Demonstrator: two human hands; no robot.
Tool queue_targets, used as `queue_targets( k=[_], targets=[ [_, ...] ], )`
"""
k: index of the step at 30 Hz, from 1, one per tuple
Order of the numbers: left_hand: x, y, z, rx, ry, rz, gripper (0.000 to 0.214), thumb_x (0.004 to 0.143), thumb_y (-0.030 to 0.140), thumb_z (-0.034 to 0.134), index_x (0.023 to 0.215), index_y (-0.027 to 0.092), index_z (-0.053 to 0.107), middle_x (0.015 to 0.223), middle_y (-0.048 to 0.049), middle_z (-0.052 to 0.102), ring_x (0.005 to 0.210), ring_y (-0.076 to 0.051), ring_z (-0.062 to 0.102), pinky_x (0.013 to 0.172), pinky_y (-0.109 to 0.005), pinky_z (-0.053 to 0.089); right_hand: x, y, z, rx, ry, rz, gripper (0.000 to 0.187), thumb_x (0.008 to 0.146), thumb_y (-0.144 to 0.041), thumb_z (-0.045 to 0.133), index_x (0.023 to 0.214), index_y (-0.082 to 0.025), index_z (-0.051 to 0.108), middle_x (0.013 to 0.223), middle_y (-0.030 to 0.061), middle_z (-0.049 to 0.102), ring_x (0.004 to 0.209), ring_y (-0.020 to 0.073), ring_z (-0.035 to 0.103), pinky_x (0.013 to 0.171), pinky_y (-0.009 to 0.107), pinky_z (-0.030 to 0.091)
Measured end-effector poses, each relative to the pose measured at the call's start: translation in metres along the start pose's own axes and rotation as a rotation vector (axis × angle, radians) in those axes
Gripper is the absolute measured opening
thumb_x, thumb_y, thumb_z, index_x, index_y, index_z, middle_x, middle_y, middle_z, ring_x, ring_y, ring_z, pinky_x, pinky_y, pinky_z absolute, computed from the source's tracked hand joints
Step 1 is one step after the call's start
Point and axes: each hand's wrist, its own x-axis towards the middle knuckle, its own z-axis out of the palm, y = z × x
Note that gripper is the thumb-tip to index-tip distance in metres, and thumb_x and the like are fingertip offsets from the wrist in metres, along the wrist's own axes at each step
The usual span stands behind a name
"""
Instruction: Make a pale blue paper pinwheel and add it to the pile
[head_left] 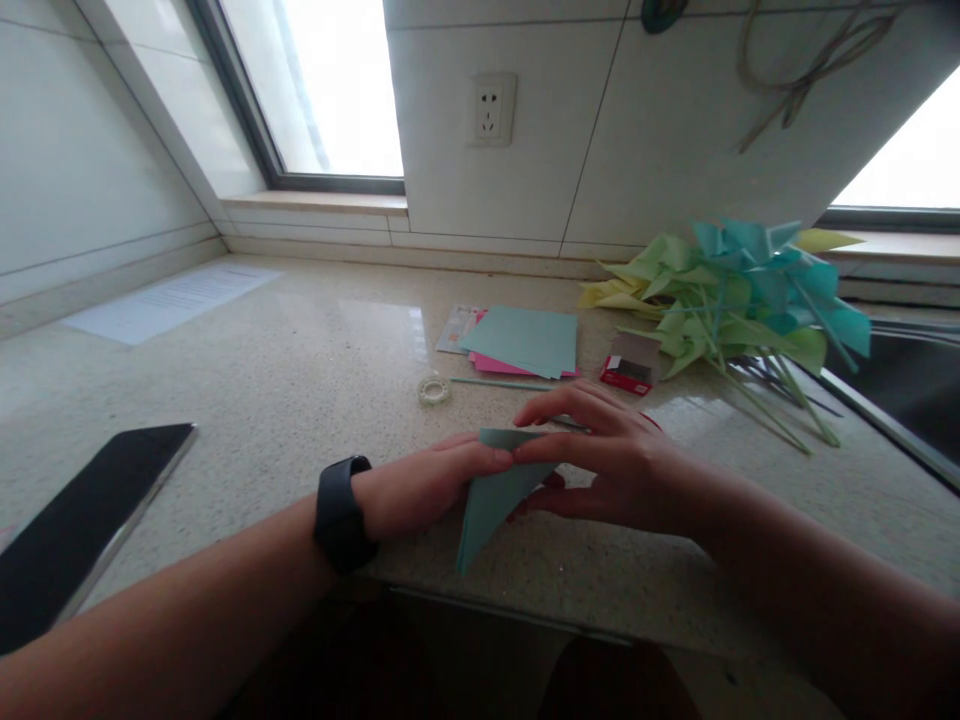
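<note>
A folded light-green sheet of paper, roughly triangular, is held up at the counter's front edge. My left hand grips its left side, thumb pressed on the near face and the other fingers behind. On its right side my right hand pinches the paper, with the index finger along the upper edge near my left thumb. The right hand partly covers the sheet. Just beyond the hands lie a thin green stick and a small roll of clear tape.
Green and pink paper sheets lie stacked behind the hands. To their right are a small red box and several paper flowers on stems, beside a dark sink. A tablet and a printed sheet lie left.
</note>
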Motion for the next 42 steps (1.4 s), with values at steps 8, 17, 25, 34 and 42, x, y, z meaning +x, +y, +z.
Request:
queue_targets(
  k=[8, 17, 25, 34, 42],
  targets=[
    [0.006, -0.003, 0.004, -0.221, -0.072, 0.043, 0.055, 0.091, 0.065, 0.055, 0.104, 0.015, 0.072, 0.097, -0.0109, 0.073, 0.086, -0.022, 0.067, 0.087, -0.036, 0.048, 0.001, 0.008, -0.001, -0.086, 0.046, -0.067, 0.028, 0.090, -0.031, 0.073, 0.117, -0.025, 0.069, 0.123, 0.0075, 0.071, 0.107, 0.0227, 0.063, 0.094, 0.041, 0.045],
    [0.004, -0.003, 0.005, 0.021, -0.106, 0.147, 0.099, 0.077, 0.091, 0.033, 0.127, 0.014, 0.067, 0.122, -0.0203, 0.068, 0.094, -0.028, 0.063, 0.079, -0.039, 0.050, 0.002, 0.012, 0.008, 0.135, 0.202, 0.076, 0.013, 0.093, -0.012, 0.059, 0.097, -0.019, 0.069, 0.081, 0.0029, 0.073, 0.075, 0.0155, 0.067, 0.075, 0.032, 0.051],
    [0.002, -0.004, 0.022, 0.465, 0.263, 0.258, 0.028, 0.093, 0.044, 0.062, 0.102, 0.018, 0.069, 0.097, -0.0068, 0.066, 0.073, -0.017, 0.060, 0.059, -0.027, 0.050, 0.002, 0.005, 0.011, 0.266, 0.283, 0.378, 0.005, 0.083, -0.014, 0.066, 0.085, -0.018, 0.069, 0.075, 0.0008, 0.071, 0.067, 0.0133, 0.065, 0.064, 0.025, 0.051],
    [0.007, -0.008, 0.019, 0.609, 0.629, 0.481, 0.019, 0.089, 0.030, 0.069, 0.105, 0.020, 0.065, 0.106, -0.0064, 0.065, 0.089, -0.019, 0.064, 0.065, -0.026, 0.053, 0.003, 0.011, 0.024, 0.704, 0.452, 0.577, 0.009, 0.082, -0.015, 0.066, 0.090, -0.020, 0.063, 0.080, 0.0005, 0.068, 0.076, 0.0153, 0.067, 0.071, 0.030, 0.056],
    [0.006, -0.008, 0.018, 0.654, 0.610, 0.543, 0.051, 0.084, 0.023, 0.073, 0.131, 0.026, 0.052, 0.127, -0.0077, 0.063, 0.108, -0.023, 0.064, 0.064, -0.026, 0.058, 0.008, 0.000, 0.021, 0.709, 0.381, 0.568, 0.010, 0.083, -0.019, 0.074, 0.093, -0.022, 0.075, 0.087, 0.0032, 0.075, 0.085, 0.0191, 0.070, 0.081, 0.035, 0.056]
  ],
)
